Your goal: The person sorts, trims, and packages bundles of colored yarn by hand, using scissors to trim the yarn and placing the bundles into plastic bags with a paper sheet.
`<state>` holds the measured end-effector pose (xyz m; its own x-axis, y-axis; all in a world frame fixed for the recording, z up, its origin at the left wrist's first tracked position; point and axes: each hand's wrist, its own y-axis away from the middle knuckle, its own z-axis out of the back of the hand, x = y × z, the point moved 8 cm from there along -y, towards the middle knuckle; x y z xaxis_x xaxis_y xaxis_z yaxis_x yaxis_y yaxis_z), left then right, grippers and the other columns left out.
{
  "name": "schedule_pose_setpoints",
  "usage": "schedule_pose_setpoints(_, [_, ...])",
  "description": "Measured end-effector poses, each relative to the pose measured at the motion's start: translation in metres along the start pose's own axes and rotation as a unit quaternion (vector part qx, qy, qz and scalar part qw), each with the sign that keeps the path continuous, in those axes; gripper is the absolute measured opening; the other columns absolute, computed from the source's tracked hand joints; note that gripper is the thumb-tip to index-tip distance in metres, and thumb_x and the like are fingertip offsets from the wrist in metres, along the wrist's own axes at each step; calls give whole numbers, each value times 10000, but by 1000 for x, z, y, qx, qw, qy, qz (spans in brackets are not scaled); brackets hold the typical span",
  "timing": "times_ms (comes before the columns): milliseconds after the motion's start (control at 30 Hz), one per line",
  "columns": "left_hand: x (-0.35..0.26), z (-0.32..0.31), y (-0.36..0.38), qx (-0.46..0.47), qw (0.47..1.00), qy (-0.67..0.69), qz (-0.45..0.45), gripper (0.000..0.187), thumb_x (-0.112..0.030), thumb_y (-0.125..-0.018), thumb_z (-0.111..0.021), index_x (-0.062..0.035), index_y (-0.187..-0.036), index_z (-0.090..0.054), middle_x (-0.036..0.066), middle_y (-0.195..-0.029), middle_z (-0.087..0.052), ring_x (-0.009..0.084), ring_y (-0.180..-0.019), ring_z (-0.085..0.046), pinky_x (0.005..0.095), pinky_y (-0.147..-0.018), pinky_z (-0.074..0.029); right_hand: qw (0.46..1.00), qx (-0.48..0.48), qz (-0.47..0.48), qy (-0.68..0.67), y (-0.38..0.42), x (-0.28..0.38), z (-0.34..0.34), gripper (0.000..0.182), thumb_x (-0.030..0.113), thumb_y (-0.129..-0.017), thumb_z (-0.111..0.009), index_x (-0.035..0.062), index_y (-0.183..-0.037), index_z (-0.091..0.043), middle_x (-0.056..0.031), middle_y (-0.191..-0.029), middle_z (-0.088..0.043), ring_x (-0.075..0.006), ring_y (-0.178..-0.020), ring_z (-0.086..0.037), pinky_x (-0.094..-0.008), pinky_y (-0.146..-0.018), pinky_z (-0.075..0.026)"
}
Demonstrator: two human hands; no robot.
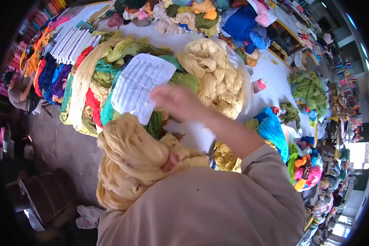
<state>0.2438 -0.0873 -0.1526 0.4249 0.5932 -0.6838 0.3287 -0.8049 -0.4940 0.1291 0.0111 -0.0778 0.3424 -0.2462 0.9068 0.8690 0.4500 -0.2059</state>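
A thick bundle of cream yarn skeins [125, 151] hangs over my left arm and against my chest. Only a bit of my left hand [171, 161] shows between the strands, closed around the yarn. My right hand [174, 100] is over the right side of a printed sheet of paper [141, 80], slightly blurred, with its fingers stretched out and no yarn in them. The sheet lies on a heap of green, teal, red and cream skeins [108, 67]. Beyond my right hand is a big pile of cream yarn [217, 76].
White bundles [74, 44] are stacked at the table's far left. More coloured yarn [242, 24] lies along the back, with a pink and white container [259, 85] to the right. Blue skeins [272, 131] sit by my right elbow. A person [21, 90] is at the far left.
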Motion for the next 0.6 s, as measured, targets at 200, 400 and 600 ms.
schedule_pose_setpoints(200, [-2, -12, 57, 21, 999, 17, -24, 549, -397, -1052, -357, 54, -1311, -532, 108, -819, -708, 260, -759, -623, 381, -968, -373, 793, -166, -217, 545, -33, -271, 155, 750, 304, -793, -765, 100, -1427, -420, -145, -1437, -483, -288, -1347, -435, -564, -1090, -305])
schedule_pose_setpoints(400, [-29, -23, 74, -195, 980, -27, -26, 498, -395, -1044, -397, 24, -1000, -662, 47, -623, -651, 193, -635, -570, 362, -858, -418, 892, -164, -319, 276, 0, -276, 190, 580, 456, -801, -752, 165, -1288, -635, -149, -1258, -630, -269, -1180, -593, -435, -1096, -339])
schedule_pose_setpoints(600, [-48, -9, 59, 2, 996, -13, -91, 487, -427, -1013, -447, 18, -1142, -596, 45, -648, -661, 191, -665, -584, 335, -891, -379, 887, -440, 96, -101, 84, -4, 315, 391, 218, -948, -588, -10, -1264, -546, -124, -1206, -613, -228, -1105, -582, -385, -944, -473])
